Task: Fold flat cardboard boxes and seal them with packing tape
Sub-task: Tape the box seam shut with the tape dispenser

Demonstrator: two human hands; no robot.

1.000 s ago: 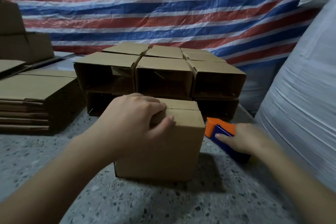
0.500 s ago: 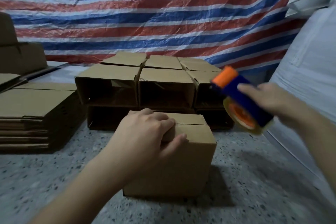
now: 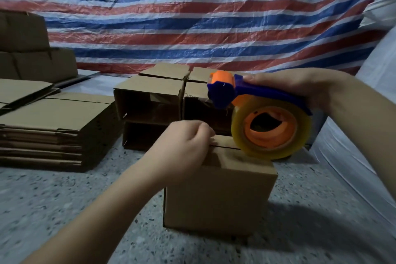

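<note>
Our box (image 3: 218,195) stands on the bench (image 3: 64,199) with its flaps folded shut, and the open boxes (image 3: 150,103) stacked behind it look empty. Our left hand (image 3: 182,146) rests on the box's top seam, fingers curled; our right hand (image 3: 300,88) grips the dispenser (image 3: 252,100), its tape roll (image 3: 272,130) just over the far top edge. Flat cartons (image 3: 49,130) lie well apart on the left, with bare bench between.
</note>
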